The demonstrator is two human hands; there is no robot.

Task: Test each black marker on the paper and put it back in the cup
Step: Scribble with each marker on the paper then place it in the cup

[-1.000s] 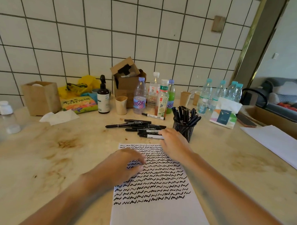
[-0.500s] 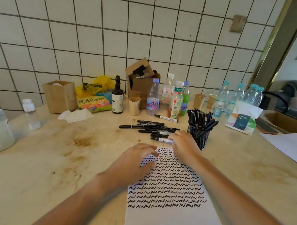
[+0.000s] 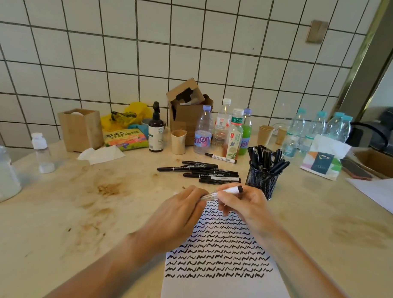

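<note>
A white-bodied marker (image 3: 231, 190) with a black end is held just above the top of the paper (image 3: 222, 288). My right hand (image 3: 244, 206) grips its right part and my left hand (image 3: 179, 217) pinches its left end. The paper is a white sheet covered with rows of black squiggles. A pile of several black markers (image 3: 203, 171) lies on the table just beyond my hands. A black mesh cup (image 3: 261, 182) full of markers stands to the right of the pile, close to my right hand. One more marker (image 3: 221, 158) lies near the bottles.
Bottles (image 3: 203, 131), paper cups (image 3: 178, 141), a dark spray bottle (image 3: 155, 130) and a cardboard box (image 3: 188, 110) line the tiled wall. A wooden box (image 3: 80, 129) and tissue (image 3: 101, 154) sit left, a jar (image 3: 2, 175) at far left. White sheets (image 3: 381, 193) lie right.
My right hand has lifted one marker off the pile and drawn it back over the paper. My left hand left the paper and took hold of the marker's left end.
</note>
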